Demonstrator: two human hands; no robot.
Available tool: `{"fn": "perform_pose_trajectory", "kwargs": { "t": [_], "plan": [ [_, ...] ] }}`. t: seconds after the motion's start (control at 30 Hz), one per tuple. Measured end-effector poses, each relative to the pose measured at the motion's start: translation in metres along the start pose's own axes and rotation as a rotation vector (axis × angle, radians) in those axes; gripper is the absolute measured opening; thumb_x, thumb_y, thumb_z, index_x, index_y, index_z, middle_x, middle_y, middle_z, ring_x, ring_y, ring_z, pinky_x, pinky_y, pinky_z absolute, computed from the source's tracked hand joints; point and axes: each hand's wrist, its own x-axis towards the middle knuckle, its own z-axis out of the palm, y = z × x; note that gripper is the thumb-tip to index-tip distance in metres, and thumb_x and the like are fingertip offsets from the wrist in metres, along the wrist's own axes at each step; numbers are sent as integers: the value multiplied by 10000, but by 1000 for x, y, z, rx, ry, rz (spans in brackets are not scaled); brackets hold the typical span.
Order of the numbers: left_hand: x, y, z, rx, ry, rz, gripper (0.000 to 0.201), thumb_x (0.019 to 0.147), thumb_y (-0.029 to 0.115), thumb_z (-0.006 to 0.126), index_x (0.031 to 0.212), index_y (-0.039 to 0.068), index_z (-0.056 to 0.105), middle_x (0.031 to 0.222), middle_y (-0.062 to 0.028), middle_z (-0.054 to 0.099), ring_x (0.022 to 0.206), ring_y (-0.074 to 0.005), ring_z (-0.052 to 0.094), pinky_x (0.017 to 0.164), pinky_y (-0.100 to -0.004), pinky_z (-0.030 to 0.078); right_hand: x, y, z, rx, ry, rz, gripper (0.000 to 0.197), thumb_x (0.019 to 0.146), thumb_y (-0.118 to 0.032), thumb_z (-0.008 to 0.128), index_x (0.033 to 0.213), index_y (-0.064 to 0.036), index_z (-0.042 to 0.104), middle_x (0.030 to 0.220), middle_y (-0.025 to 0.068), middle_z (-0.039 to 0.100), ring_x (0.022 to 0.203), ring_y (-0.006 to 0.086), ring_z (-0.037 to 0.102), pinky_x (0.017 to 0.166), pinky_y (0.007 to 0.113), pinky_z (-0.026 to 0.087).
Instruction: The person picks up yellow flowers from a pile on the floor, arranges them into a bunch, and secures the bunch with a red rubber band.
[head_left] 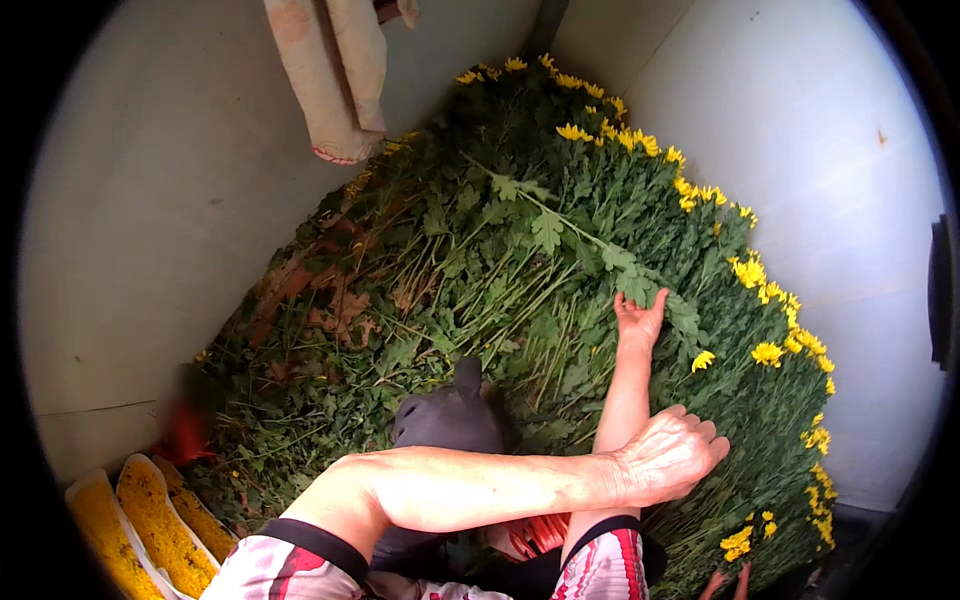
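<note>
My left arm crosses over my right forearm, and my left hand (672, 455) is a closed fist above the leafy stems at the right. Whatever may be inside that fist is hidden. Farther ahead, my right hand (640, 318) has its thumb and fingers apart, the fingertips at the leaves of one long chrysanthemum stem (612, 255). This stem slants across the heap, its yellow bloom (703, 360) near the right wrist. Under both arms spreads a large heap of cut chrysanthemums (540, 320), the stems toward the middle and yellow flower heads (768, 353) along the right edge.
Pale walls (840, 150) enclose the heap. A cream cloth (335, 85) hangs at the top. White-rimmed containers of yellow petals (165, 525) stand at lower left. A dark grey form (450, 418), perhaps a boot, lies below. Another person's hands (728, 582) show at lower right near yellow blooms.
</note>
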Motion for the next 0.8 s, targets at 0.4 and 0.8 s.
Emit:
{"fn": "perform_pose_trajectory", "kwargs": {
  "t": [0.4,0.8],
  "plan": [
    [14,-9,-22,-66,-117,-73,153,818,197,600,822,45,579,752,-155,613,713,-353,627,656,-459,497,-147,-177,54,-722,-217,-1070,283,972,-225,457,1176,-33,496,899,52,576,658,142,548,503,297,497],
    [4,-132,-68,-254,-442,-721,633,788,294,714,1300,-9,496,1313,-184,530,1208,-294,516,1042,-344,393,-102,-66,50,-1026,-154,-655,499,971,-371,470,1364,-76,385,1138,153,587,989,253,601,864,446,509]
  ]
}}
